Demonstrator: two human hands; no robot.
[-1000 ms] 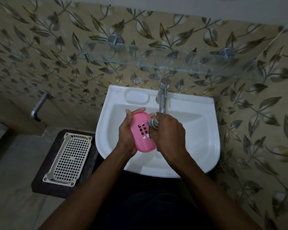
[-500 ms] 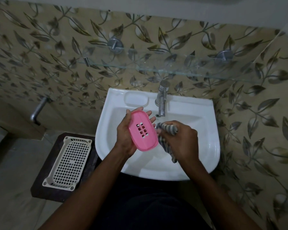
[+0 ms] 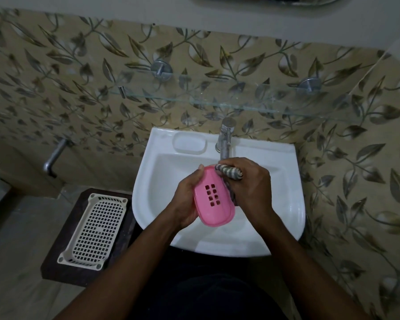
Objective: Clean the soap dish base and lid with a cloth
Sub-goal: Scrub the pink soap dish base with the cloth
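Holding the pink soap dish part (image 3: 214,200) from its left side, the left hand (image 3: 187,199) wraps its fingers behind it over the white sink (image 3: 284,218), at the centre of the frame. Just right of it, touching its upper right edge, the right hand (image 3: 249,183) grips a bunched striped cloth (image 3: 230,174). Whether this part is base or lid is not clear. A white perforated tray (image 3: 97,229) lies at lower left.
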